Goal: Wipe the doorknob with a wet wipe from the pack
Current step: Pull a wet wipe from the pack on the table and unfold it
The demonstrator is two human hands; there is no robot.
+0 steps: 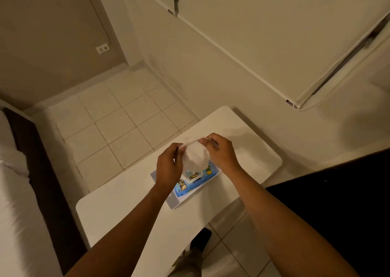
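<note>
Holding the wet wipe (195, 155) pinched at its top corners, left hand (168, 168) at 9 o'clock and right hand (222, 152) at 3, I'm spreading it above the pack (191, 185) on the table (118, 209), probably for more wiping surface; no doorknob in sight.

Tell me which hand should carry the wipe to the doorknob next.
Probably the right hand: it pinches the wipe at its top edge, as does the left hand, and hangs clear of the pack. No doorknob shows, so reach is unsettled.
</note>
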